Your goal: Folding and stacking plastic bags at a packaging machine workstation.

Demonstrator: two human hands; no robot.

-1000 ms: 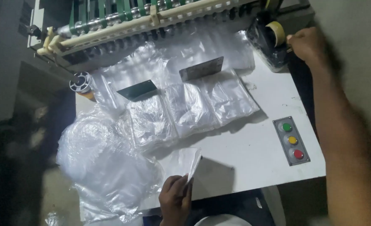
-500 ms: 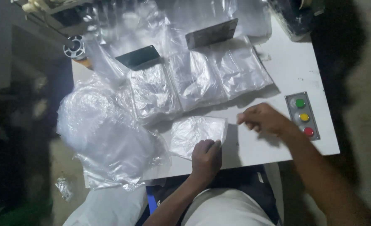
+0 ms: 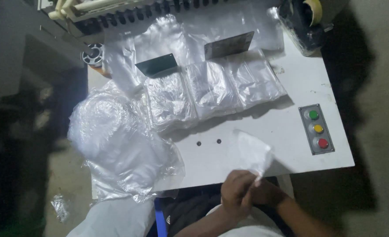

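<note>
Both hands meet at the near edge of the white table [image 3: 286,87], low in the head view, and both have hold of a small clear plastic bag [image 3: 252,153] that rises from them and leans over the table edge. The left hand [image 3: 237,189] lies in front, its fingers curled shut on the bag's lower corner; the right hand [image 3: 264,193] sits just behind and partly under it, so how its grip closes cannot be made out beyond that it touches the same corner. The bag is blurred and see-through, so its outline fades into the tabletop and its open end cannot be told. Both forearms run off the bottom of the picture. Farther back on the table three flat stacks of clear bags [image 3: 212,90] lie side by side, touching, with two dark metal plates [image 3: 228,44] standing at their far ends. To the left a large crumpled heap of clear plastic film [image 3: 115,145] hangs over the table edge; what lies beneath it is hidden. At the right sits a grey panel with green, yellow and red buttons [image 3: 318,129], well apart from the hands. The machine [image 3: 128,11] along the top is cut off by the frame, as is a tape dispenser [image 3: 306,19] in the far right corner. The surroundings are too dark to read.
</note>
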